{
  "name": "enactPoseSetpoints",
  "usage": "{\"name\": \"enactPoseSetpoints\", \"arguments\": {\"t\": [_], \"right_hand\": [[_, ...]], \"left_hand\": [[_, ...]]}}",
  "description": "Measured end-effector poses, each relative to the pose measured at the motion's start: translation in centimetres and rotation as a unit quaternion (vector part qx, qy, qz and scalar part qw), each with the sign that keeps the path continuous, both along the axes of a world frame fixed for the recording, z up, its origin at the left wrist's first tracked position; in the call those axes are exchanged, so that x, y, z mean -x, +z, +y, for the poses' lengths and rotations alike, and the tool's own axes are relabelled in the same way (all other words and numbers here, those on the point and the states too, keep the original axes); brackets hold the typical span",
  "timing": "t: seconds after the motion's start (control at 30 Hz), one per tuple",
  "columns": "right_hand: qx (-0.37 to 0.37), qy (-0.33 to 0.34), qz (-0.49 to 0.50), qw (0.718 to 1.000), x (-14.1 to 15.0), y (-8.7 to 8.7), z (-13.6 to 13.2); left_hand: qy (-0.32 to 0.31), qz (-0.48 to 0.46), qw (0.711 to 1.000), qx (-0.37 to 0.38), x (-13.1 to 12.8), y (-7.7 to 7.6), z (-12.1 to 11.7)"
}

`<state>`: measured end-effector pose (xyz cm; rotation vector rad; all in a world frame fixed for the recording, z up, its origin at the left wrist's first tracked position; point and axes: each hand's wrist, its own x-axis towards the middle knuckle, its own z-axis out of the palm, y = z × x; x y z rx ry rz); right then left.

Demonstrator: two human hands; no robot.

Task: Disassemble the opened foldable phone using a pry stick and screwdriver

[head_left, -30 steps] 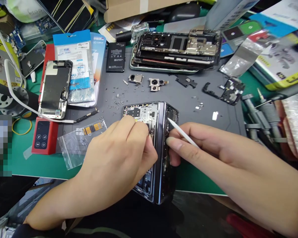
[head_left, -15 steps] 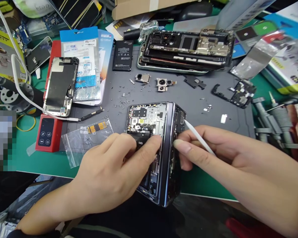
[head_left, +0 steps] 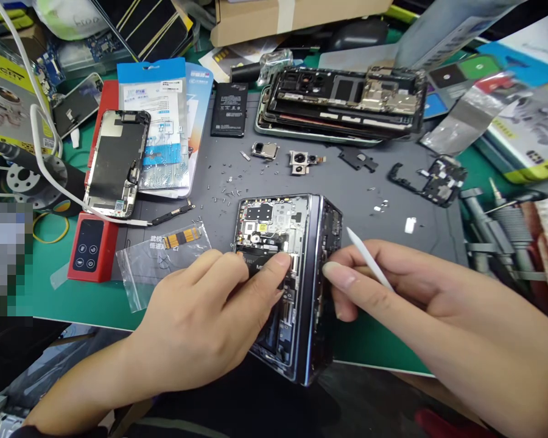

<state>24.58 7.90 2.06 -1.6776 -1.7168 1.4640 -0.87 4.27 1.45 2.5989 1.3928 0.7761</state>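
White stick (head_left: 369, 260) edged off the opened phone (head_left: 313, 292) between both hands, right hand (head_left: 383, 292) closed around the stick, left hand (head_left: 205, 310) curled, thumb touching phone, firmness of grip unclear.

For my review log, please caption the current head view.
Left hand presses an opened folding phone; the right hand holds a white pointed stick beside it.

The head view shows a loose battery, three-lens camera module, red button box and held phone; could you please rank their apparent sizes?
1. Held phone
2. Red button box
3. Loose battery
4. Three-lens camera module
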Motion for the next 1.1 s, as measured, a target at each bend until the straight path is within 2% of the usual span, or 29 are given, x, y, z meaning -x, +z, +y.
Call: {"name": "enactPoseSetpoints", "arguments": {"t": [0.4, 1.1], "right_hand": [[-0.018, 0.006, 0.032, 0.999, 0.3, 0.3, 0.2], [-0.012, 0.013, 0.033, 0.999, 0.2, 0.2, 0.3]], "left_hand": [[-0.020, -0.024, 0.999, 0.004, 0.1, -0.4, -0.6], [-0.005, -0.078, 0.997, 0.017, -0.3, -1.3, -1.3]]}}
